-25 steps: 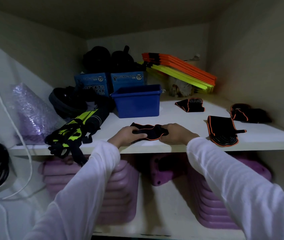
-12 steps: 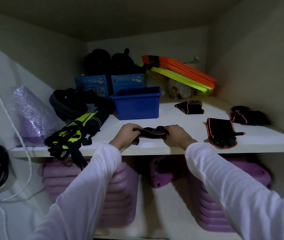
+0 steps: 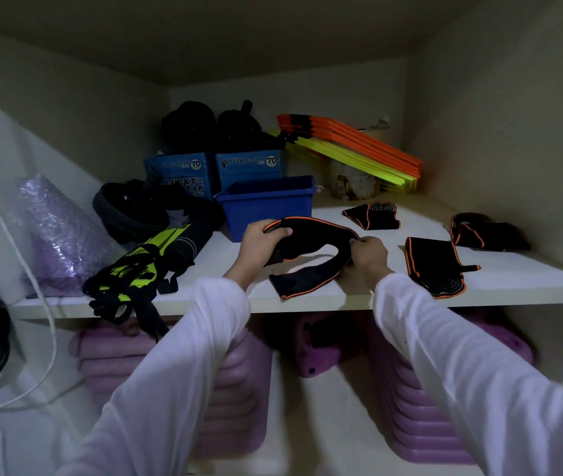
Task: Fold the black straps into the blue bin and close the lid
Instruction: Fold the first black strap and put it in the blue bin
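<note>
On the white shelf (image 3: 513, 280) the blue bin (image 3: 266, 207) stood open at the back, with no lid in sight. Just in front of it both hands held one black strap (image 3: 311, 242) bent into a loop: the left hand (image 3: 259, 249) curled round its upper end, the right hand (image 3: 366, 252) pinching the bend, its free end lying on the shelf. Folding appeared under way; next the halves would likely need pressing flat before going into the bin. Three other straps (image 3: 434, 266) lay to the right.

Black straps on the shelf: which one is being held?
The strap in front of the blue bin, gripped by left hand and right hand; the other three lie untouched to its right.
</note>
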`<state>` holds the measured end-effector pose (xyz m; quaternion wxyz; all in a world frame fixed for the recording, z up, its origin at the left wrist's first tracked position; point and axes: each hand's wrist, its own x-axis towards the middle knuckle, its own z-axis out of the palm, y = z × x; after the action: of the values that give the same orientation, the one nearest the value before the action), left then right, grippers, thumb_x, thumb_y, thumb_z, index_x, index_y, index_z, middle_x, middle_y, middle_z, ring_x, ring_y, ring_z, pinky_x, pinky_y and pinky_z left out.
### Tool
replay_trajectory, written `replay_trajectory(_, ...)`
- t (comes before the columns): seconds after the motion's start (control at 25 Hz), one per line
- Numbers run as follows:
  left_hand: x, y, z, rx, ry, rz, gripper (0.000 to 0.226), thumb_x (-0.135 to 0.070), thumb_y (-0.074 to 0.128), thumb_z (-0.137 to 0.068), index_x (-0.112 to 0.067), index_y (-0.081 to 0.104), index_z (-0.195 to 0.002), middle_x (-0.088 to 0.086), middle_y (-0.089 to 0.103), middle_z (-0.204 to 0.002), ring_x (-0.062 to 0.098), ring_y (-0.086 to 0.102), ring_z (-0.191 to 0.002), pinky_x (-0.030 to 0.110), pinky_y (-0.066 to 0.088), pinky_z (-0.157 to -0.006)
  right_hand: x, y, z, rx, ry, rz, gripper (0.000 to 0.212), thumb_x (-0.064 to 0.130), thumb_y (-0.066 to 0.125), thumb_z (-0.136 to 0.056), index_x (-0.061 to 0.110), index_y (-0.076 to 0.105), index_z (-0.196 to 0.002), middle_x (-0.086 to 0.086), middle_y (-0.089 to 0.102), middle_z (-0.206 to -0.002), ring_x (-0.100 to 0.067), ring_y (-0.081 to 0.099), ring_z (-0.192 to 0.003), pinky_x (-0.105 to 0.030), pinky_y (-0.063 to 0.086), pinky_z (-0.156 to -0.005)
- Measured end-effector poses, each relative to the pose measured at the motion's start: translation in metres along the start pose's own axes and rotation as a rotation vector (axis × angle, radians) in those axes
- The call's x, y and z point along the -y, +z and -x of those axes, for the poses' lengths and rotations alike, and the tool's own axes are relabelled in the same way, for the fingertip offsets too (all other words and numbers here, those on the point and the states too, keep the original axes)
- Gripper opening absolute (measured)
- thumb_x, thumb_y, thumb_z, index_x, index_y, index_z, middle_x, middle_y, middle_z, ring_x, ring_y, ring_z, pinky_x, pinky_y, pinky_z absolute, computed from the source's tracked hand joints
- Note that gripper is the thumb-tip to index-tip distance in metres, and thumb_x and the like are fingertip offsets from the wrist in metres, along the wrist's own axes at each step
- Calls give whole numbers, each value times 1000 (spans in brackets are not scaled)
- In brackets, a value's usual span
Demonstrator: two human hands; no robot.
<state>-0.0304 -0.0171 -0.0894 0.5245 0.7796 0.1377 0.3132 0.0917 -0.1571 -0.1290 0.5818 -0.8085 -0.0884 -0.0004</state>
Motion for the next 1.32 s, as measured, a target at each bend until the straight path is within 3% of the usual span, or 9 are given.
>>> replay_trajectory(0.16, -19, 5, -1, -24, -9, 165, 17, -8, 64, -84, -19, 62, -71, 4, 62, -73, 23, 59, -75, 38, 49, -81, -2, -1, 0, 60, 40, -86, 24, 5, 52, -89, -11, 65, -102, -26, 64, -101, -35, 61, -98, -38, 48, -87)
replay_trajectory(0.32, -39, 3, -6, -39, 50, 340, 17, -5, 61, -85, -17, 63, -74, 6, 62, -74, 21, 58, -73, 42, 47, -81, -10, 9, -1, 277, 83, -100, 18, 4, 59, -81, 9, 55, -65, -17, 60, -91, -28, 59, -90, -42, 52, -90)
replay_trajectory(0.44, -51, -12, -13, -114, 77, 471, 18, -5, 60, -86, -18, 64, -75, 0, 65, -70, 16, 60, -68, 31, 49, -71, -9, 10, 0, 316, 88, -79, 15, 1, 59, -78, 6, 54, -64, -23, 65, -97, -33, 64, -91, -42, 54, -85)
replay_trajectory(0.56, -48, -34, -20, -170, 37, 536, 15, -7, 58, -88, -17, 62, -78, 3, 63, -73, 16, 59, -66, 28, 49, -65, 4, -5, -1, 234, 34, -6, 17, 12, 62, -86, 2, 57, -72, -12, 58, -80, -25, 57, -76, -30, 46, -67)
replay_trajectory(0.68, -31, -58, -28, -272, -88, 549, 15, -8, 57, -88, -15, 60, -74, 7, 60, -72, 20, 58, -63, 26, 49, -58, 15, -23, -14, 202, 4, 85, 29, 26, 68, -83, 4, 53, -74, -8, 54, -74, -23, 54, -74, -29, 40, -67)
replay_trajectory(0.92, 10, -87, -29, -383, -226, 312, 24, -2, 56, -87, -15, 56, -66, 8, 55, -68, 23, 55, -62, 28, 46, -56, 36, -48, -25, 319, -165, 466, 41, 23, 68, -84, -12, 65, -105, -17, 63, -95, -28, 60, -92, -27, 42, -63)
replay_trajectory(1.04, 37, -94, -34, -318, -182, -117, 23, -4, 61, -84, -15, 59, -63, 12, 60, -71, 26, 59, -83, 28, 42, -68, 36, -48, -26, 270, -238, 630, 39, 24, 69, -82, -6, 67, -107, -19, 68, -109, -33, 62, -104, -28, 41, -73)
replay_trajectory(1.16, 52, -96, -33, -268, -181, -572, 14, -14, 64, -83, -4, 70, -90, 22, 69, -98, 34, 63, -99, 30, 43, -76, 26, -45, -25, 186, -262, 743, 33, 19, 68, -83, -3, 67, -107, -20, 67, -110, -33, 62, -104, -30, 45, -76)
replay_trajectory(1.32, 56, -90, -28, -216, -193, -755, 25, -12, 60, -84, -11, 66, -108, 20, 65, -116, 37, 58, -110, 39, 48, -90, 13, -36, -20, 108, -329, 797, 26, 11, 54, -91, -6, 66, -108, -19, 66, -100, -31, 60, -98, -32, 44, -73)
